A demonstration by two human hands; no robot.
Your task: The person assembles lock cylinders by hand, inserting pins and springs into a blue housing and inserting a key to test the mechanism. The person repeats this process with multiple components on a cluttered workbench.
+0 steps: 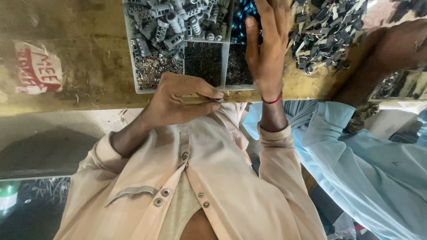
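My left hand (178, 102) rests at the front edge of the wooden bench (80, 66), its fingers pinched on a small grey metal part (217, 100). My right hand (267, 42), with a red thread around the wrist, lies flat with fingers apart over a clear compartment tray (133, 66). Its fingertips reach into the compartment of shiny blue parts (242, 15). Other compartments hold grey ribbed sleeves (169, 22), small silvery bits (153, 71) and fine dark pins (202, 62). Both of my sleeves are beige.
A heap of dark grey metal clips (324, 31) lies on the bench to the right of the tray. A co-worker in a light blue shirt (364, 164) sits close at my right, one arm (391, 49) on the bench. A red-and-white sticker (38, 73) is at the left.
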